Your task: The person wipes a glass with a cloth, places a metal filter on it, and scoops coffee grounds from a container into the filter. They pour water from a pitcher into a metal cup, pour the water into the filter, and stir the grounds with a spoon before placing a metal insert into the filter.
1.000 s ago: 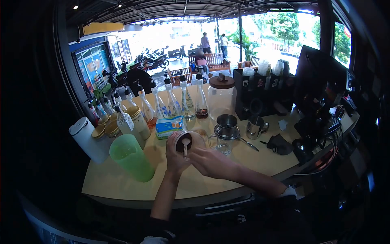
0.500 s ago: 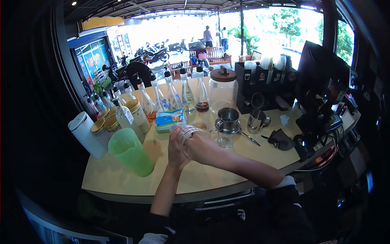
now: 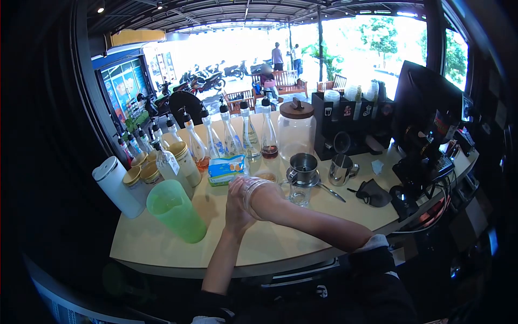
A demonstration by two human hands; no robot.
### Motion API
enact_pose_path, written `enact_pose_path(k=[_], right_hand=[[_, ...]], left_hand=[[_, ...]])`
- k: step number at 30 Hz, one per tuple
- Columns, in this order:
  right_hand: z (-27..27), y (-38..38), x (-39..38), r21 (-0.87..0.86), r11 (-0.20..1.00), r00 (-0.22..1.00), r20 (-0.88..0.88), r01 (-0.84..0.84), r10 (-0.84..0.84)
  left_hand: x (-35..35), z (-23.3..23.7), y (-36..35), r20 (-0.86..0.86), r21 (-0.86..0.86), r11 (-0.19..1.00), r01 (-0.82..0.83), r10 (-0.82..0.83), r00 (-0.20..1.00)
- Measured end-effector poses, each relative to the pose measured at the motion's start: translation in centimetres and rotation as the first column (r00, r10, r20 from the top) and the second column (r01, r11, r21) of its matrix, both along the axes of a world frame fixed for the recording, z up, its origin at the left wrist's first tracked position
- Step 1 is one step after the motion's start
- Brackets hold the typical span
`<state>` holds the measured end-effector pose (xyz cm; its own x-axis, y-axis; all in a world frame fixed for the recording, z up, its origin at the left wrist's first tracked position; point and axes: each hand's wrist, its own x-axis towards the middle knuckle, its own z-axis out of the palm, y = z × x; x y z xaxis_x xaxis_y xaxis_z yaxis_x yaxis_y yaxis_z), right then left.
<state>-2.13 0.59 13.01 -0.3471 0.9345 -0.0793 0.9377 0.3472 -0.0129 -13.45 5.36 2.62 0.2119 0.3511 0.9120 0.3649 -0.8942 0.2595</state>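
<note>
My left hand (image 3: 236,204) is wrapped round a clear jar-like vessel (image 3: 249,190), which is tilted so its rim faces my right arm. My right hand (image 3: 266,202) reaches into its mouth; its fingers are hidden inside, so I cannot see whether they hold anything. Just beyond the hands lies a blue, white and green packet (image 3: 226,170). A small dish with brown contents (image 3: 266,176) is partly covered behind them. To the right, a metal drip filter (image 3: 303,168) sits on a glass mug (image 3: 300,195).
A green pitcher (image 3: 175,210) and a white canister (image 3: 117,186) stand at left. Pump bottles (image 3: 232,135) line the back beside a lidded glass jar (image 3: 297,129). A metal milk jug (image 3: 341,170), a spoon (image 3: 331,193), a dark mask (image 3: 373,193) and a monitor (image 3: 426,102) are at right.
The view has shifted slightly. My right hand has gone deeper into the vessel, and its knuckles show less. My left hand keeps its hold.
</note>
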Motion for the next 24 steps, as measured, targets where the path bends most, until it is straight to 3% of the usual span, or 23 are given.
enact_pose_path(k=[1, 3, 6, 10, 13, 15, 16, 18, 24], right_hand=[[-1.1, 0.7, 0.2, 0.002, 1.0, 1.0, 0.002, -0.002, 0.002], [-5.0, 2.9, 0.5, 0.318, 0.947, 0.977, -0.19, -0.033, 0.098], [-5.8, 3.8, 0.6, 0.386, 0.916, 0.982, -0.098, -0.111, 0.16], [-2.9, 0.9, 1.2, 0.393, 0.914, 0.975, -0.146, -0.1, 0.17], [-0.7, -0.7, 1.5, 0.4, 0.901, 0.964, -0.126, -0.166, 0.233], [-0.4, -0.7, 1.6, 0.452, 0.869, 0.925, -0.204, -0.201, 0.32], [0.0, -1.0, 1.5, 0.448, 0.871, 0.926, -0.204, -0.201, 0.319], [1.4, -2.1, 1.4, 0.26, 0.953, 0.95, -0.225, -0.155, 0.216], [2.0, -2.6, 0.6, 0.326, 0.928, 0.967, -0.117, -0.178, 0.226]], left_hand=[[0.0, -0.4, 0.3, 0.002, 0.002, 1.0, -0.002, 0.002, 1.0], [0.1, -1.3, 1.1, 0.005, 0.006, 1.0, 0.028, -0.028, 1.0], [0.2, -0.4, 0.5, 0.006, 0.029, 0.998, 0.05, -0.051, 0.999], [0.2, 0.4, -0.2, 0.014, -0.016, 0.999, 0.051, -0.05, 0.999], [0.1, 0.3, 0.0, 0.006, 0.012, 1.0, -0.002, 0.002, 1.0], [0.2, 0.3, -0.1, 0.015, -0.005, 0.999, -0.051, 0.051, 0.999], [0.2, 0.1, -0.1, 0.016, -0.01, 0.999, -0.051, 0.051, 0.999], [0.1, -0.4, 0.0, 0.071, -0.141, 0.99, 0.018, -0.009, 0.997], [-0.1, -1.2, 0.2, 0.164, -0.13, 0.988, 0.089, -0.067, 0.984]])
